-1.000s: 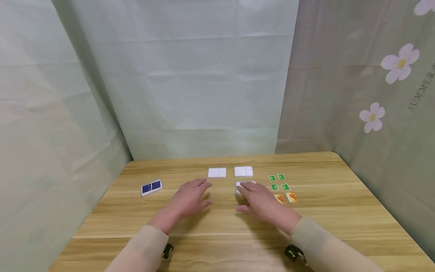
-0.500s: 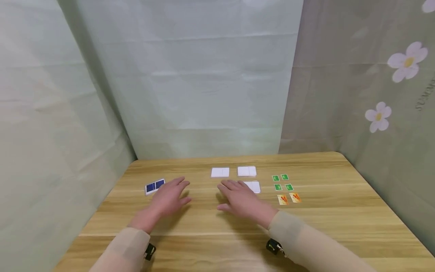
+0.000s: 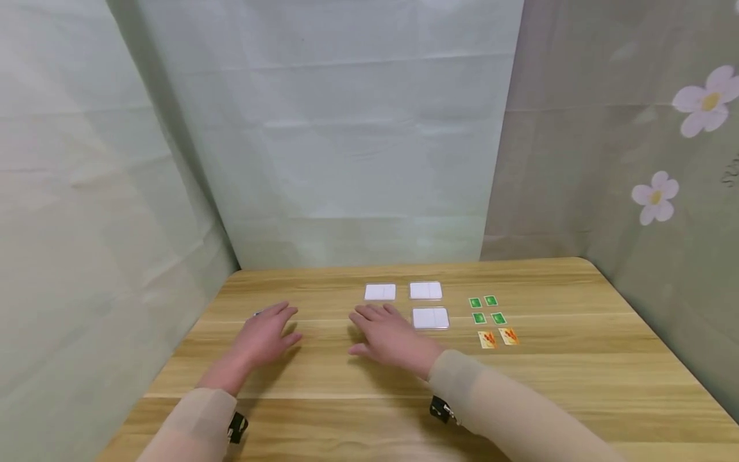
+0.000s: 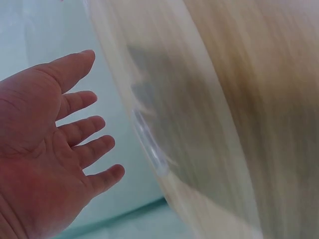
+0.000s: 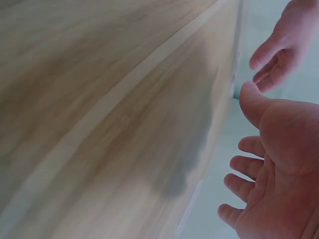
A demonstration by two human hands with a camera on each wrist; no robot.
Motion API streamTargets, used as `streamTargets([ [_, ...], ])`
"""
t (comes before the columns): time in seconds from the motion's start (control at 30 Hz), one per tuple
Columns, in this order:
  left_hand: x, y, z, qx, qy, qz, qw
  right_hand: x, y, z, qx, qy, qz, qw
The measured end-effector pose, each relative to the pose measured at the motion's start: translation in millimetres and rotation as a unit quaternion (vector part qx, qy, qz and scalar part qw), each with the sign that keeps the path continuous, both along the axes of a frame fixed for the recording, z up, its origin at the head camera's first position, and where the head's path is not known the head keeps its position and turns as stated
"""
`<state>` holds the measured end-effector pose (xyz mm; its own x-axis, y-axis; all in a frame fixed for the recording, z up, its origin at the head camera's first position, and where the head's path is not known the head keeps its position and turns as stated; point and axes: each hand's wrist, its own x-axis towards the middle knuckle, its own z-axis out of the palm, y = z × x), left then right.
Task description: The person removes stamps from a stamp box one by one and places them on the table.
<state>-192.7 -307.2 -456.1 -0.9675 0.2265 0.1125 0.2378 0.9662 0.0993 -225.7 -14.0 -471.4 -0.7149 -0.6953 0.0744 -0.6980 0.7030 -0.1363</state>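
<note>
Both hands hover palm down and flat over the wooden table (image 3: 369, 385), holding nothing. My left hand (image 3: 267, 328) covers the spot where a blue card lay; only a pale corner of that card (image 3: 256, 314) shows by the fingers. My right hand (image 3: 385, 330) is just left of the nearest white card (image 3: 430, 317). Two more white cards (image 3: 380, 292) (image 3: 425, 290) lie behind it. In the left wrist view the left hand (image 4: 55, 149) shows an open palm with spread fingers. The right wrist view shows the right hand (image 5: 279, 169) open too.
To the right lie several small green cards (image 3: 486, 309) and two orange cards (image 3: 498, 337). Pale green cloth walls (image 3: 358, 160) close in the table at the back and both sides. The wrist views show blurred wood.
Both hands have slid left across the table. The right hand left the near white card, now uncovered; the left hand has reached over the blue card.
</note>
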Motion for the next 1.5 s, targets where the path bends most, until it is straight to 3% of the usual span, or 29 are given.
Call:
streamTargets([
  [0.33,-4.2,-25.3,-8.9,0.019,-0.012,0.037,0.9991,-1.6,-18.5,-1.9,0.01,0.003,0.004,1.0],
  [0.63,-4.7,-37.9,-8.4,0.026,-0.044,0.065,0.9966,-3.1,-33.8,-3.2,0.021,0.002,0.005,1.0],
  [1.17,-6.5,-45.3,-15.6,0.033,-0.073,0.068,0.9945,0.8,-46.0,-3.1,0.03,-0.002,0.008,1.0],
  [1.5,-2.6,-31.3,-12.4,0.033,-0.07,0.049,0.9958,-0.7,-46.5,-6.8,0.035,-0.003,0.006,0.999],
])
